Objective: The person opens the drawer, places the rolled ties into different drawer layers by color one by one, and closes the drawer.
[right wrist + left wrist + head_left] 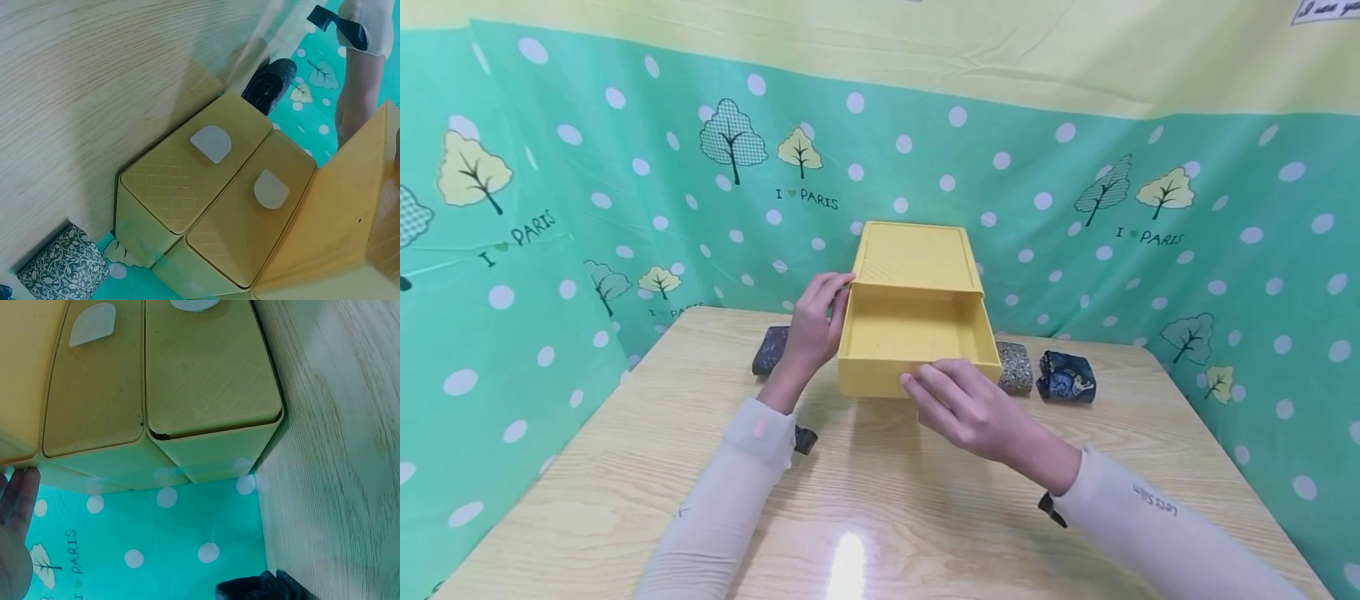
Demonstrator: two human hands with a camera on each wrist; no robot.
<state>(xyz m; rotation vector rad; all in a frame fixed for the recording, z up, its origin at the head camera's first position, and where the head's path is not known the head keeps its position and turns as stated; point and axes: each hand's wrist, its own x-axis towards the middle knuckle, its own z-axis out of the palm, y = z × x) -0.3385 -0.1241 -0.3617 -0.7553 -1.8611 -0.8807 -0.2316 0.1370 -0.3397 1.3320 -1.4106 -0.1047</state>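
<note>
Observed a yellow drawer unit [917, 275] standing at the far middle of the wooden table [865, 500], against the green polka-dot backdrop [625, 167]. Top drawer [917, 350] pulled out toward the person, tray open and apparently empty. Wrist views showed two lower drawer fronts [212, 187] shut, each with a pale half-round pull tab [211, 142].

Left hand [814, 325] set against the left side of the unit at the level of the top shell, fingers curled round the corner edge; read as bracing the housing. Right hand [966, 404] placed at the front wall of the open drawer, fingers bent over its lip at the right of centre; grip taken as a light hold on the front rim, thumb hidden. Hands apart, one on each part.

Key relation: drawer's travel axis ran straight away from the body, front wall nearest, housing behind. Right hand nearer to the sliding part, directly in line with that axis; left hand off to the side, on the fixed part.

Noted small folded cloth bundles behind and beside the unit: dark one at left [770, 348], patterned grey one [1017, 367] touching the right side, dark blue printed one [1066, 377] just beyond it.
</note>
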